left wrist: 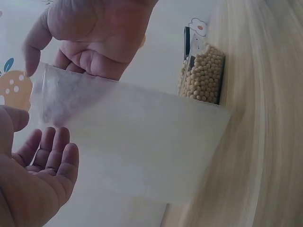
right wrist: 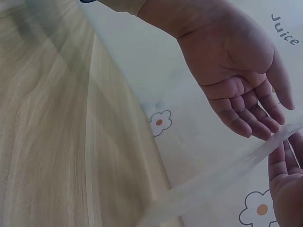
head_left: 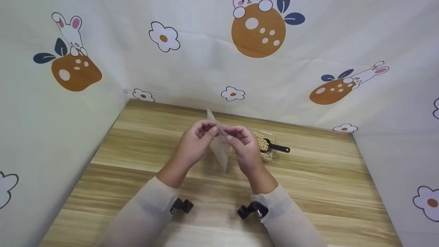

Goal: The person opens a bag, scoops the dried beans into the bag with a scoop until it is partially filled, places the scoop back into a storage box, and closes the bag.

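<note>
Left hand (head_left: 193,145) pinches the upper edge of a frosted translucent bag (head_left: 220,154), thumb against bent fingers. Right hand (head_left: 249,152) does the same from the opposite side, thumb and fingertips on that edge too, remaining fingers curled in. Both grips are small and nearly closed, with only thin film between the tips; neither hand is released. Bag hangs between the two hands above the wooden tabletop (head_left: 329,175), flat-looking, seen almost edge-on from the head (left wrist view gives its broad face and a strip along the gripped end). Cannot tell whether its lower edge touches the wood.

Clear container (head_left: 269,158) stands on the table just beyond the right hand, partly hidden by it, filled with pale yellow beans (head_left: 260,140). Black scoop (head_left: 280,148) sits in the beans, handle sticking out over the side away from the hands. Patterned cloth (head_left: 195,68) with rabbits, oranges and flowers surrounds the table; both sleeves are light.
</note>
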`<state>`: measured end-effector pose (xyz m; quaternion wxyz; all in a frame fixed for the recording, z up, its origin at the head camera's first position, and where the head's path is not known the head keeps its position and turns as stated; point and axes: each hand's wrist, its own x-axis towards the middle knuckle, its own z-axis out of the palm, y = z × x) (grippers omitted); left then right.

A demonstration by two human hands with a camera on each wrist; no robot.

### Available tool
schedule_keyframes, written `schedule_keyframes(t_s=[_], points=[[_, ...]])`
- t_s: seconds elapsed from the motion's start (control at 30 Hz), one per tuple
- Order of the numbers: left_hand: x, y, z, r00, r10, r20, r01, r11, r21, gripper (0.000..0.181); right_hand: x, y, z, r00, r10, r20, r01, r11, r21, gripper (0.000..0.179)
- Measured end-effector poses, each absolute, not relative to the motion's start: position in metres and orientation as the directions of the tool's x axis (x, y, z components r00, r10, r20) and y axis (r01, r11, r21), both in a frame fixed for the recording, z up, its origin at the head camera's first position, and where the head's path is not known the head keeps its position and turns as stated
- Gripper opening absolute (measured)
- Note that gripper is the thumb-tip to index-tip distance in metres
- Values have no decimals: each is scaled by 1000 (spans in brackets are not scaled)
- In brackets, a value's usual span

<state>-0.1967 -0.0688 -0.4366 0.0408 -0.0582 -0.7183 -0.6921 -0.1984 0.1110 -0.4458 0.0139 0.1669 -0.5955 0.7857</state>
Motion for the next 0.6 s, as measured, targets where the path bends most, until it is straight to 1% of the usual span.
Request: schedule_keyframes(t_s=[0.17, 0.3, 0.43, 0.6], points=[[-198, -68, -434, -993, 30, 117, 118, 45, 992, 23, -201, 110, -444, -946, -191, 263, -202, -286, -937, 17], [-198, -68, -432, -994, 32, 109, 111, 61, 992, 23, -205, 107, -440, -964, -151, 218, -175, -258, -950, 13], [-198, -69, -430, -994, 34, 103, 105, 82, 991, 23, -209, 104, -437, -977, -113, 181, -152, -225, -962, 14], [-198, -70, -425, -996, 44, 78, 81, 69, 994, 21, -214, 102, -434, -986, -101, 132, -108, -211, -972, 16]])
